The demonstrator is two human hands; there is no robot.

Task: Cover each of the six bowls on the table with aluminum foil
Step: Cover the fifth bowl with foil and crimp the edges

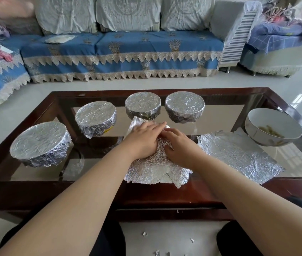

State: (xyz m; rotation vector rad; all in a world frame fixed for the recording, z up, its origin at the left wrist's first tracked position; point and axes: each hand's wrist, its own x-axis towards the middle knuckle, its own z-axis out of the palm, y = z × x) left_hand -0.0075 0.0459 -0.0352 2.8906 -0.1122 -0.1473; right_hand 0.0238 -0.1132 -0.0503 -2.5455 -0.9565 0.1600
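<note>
Several foil-wrapped bowls stand on the glass table: one at the left (40, 144), one behind it (96, 120), and two at the back (142, 104) (184, 106). In the middle lies a crinkled foil sheet (157, 169) draped over a bowl that is hidden beneath it. My left hand (143, 138) and my right hand (178, 147) both press flat on top of this foil, fingers straight, side by side. At the right stands an uncovered white bowl (273, 126) with some food inside. A loose flat foil sheet (238, 154) lies between it and my hands.
The dark wooden frame of the glass table (54, 193) runs along the near edge. Small foil scraps (157, 252) lie on the floor between my knees. A blue-covered sofa (120, 52) stands beyond the table.
</note>
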